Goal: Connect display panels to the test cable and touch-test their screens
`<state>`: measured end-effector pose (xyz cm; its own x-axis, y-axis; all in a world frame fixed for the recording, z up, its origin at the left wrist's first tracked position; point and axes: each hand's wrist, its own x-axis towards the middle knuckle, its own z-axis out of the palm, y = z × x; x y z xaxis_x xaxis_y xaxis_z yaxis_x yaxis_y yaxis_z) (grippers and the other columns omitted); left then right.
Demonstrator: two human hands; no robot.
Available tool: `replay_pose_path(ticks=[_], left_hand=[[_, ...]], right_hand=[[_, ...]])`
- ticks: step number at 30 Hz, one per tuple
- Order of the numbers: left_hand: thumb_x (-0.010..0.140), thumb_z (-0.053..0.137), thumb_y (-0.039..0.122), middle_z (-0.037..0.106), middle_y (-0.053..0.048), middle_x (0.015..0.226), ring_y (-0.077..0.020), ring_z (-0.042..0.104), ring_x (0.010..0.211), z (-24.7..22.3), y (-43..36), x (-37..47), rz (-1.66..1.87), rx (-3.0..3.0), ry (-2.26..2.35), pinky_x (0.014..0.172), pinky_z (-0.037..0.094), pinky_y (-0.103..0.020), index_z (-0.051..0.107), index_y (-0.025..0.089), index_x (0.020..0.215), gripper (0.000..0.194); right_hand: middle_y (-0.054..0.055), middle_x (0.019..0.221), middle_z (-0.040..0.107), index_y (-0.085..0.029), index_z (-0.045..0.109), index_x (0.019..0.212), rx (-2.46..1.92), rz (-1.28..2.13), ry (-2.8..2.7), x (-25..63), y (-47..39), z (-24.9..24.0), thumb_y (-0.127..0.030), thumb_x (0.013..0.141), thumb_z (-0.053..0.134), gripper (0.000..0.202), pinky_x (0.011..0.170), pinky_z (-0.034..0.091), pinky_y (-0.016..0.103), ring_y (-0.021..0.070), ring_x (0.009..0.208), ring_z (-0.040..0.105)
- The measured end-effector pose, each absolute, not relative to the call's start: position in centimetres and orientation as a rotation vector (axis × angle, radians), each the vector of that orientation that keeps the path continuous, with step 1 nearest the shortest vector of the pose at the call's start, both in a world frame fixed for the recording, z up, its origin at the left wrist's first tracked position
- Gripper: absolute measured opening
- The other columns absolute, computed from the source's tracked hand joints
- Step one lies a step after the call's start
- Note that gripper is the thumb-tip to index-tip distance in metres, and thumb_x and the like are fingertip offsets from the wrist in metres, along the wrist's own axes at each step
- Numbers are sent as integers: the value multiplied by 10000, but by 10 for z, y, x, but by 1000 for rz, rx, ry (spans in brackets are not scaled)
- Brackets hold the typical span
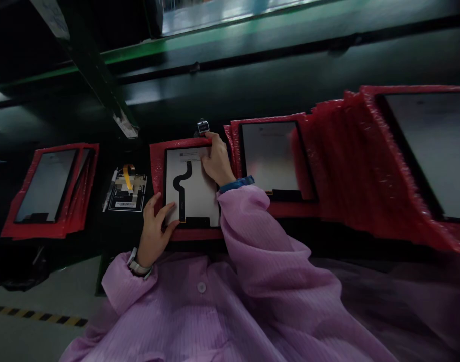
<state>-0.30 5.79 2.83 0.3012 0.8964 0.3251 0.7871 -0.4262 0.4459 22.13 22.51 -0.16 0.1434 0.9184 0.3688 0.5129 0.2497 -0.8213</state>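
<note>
both hands [154, 229] [215, 160] flat on centre panel [194, 193].

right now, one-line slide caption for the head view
Left hand steadies a display panel on red wrap; right hand presses its top edge.

On the dark surface [252, 90], a pale rectangular display panel with a black curved ribbon cable [192, 187] lay on a red bubble-wrap sleeve [157, 166]. The left hand [154, 232] pressed its lower-left corner; the right hand [215, 162] touched its top edge beside a small silver clip [202, 127].
</note>
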Motion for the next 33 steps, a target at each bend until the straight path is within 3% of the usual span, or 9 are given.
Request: replay_pose_path(ticks=[6, 11, 16, 20, 24, 33], left_hand=[[943, 615, 249, 408, -144, 1489, -320, 335, 1425, 29, 57, -1, 834, 2482, 1552, 1143, 364, -552, 600, 218, 1251, 310], [931, 615, 181, 579, -116, 1276, -273, 476, 1234, 35, 53, 2, 816, 2585, 1454, 1058, 450, -482, 670, 194, 1078, 158], [932, 625, 212, 645, -87, 1099, -240, 533, 1048, 34, 51, 4, 770, 2645, 1394, 939, 488, -413, 687, 198, 1032, 119], [953, 594, 221, 656, -71, 1022, -218, 550, 956, 33, 53, 6, 745, 2617, 1395, 873, 470, -376, 679, 195, 1006, 103], [988, 501, 206, 645, -88, 1026, -227, 555, 961, 34, 54, 9, 651, 2614, 1425, 870, 452, -384, 651, 180, 996, 152], [997, 441, 193, 606, -103, 1049, -245, 520, 951, 37, 54, 13, 513, 2626, 1490, 857, 416, -392, 595, 171, 974, 157]], right_hand=[[119, 1382, 458, -196, 521, 1252, -1455, 266, -1614, 212, 214, 6, -16, 767, 436, 524, 1155, 339, 537, 281, 1318, 352], [105, 1259, 525, -225, 583, 1127, -1450, 243, -1621, 202, 199, 19, -62, 807, 456, 381, 1078, 402, 552, 286, 1204, 406], [108, 1125, 588, -204, 635, 1025, -1449, 333, -1687, 193, 193, 22, -73, 813, 480, 293, 1000, 445, 468, 277, 1125, 461], [92, 957, 638, -184, 628, 889, -1458, 512, -1764, 190, 195, 24, -118, 875, 457, 184, 911, 444, 404, 235, 948, 551], [61, 888, 666, -184, 623, 885, -1443, 660, -1738, 190, 195, 28, -216, 930, 474, 158, 818, 436, 346, 198, 849, 595], [18, 865, 681, -214, 635, 947, -1408, 785, -1642, 190, 194, 29, -171, 855, 535, 143, 776, 447, 313, 167, 773, 609]])
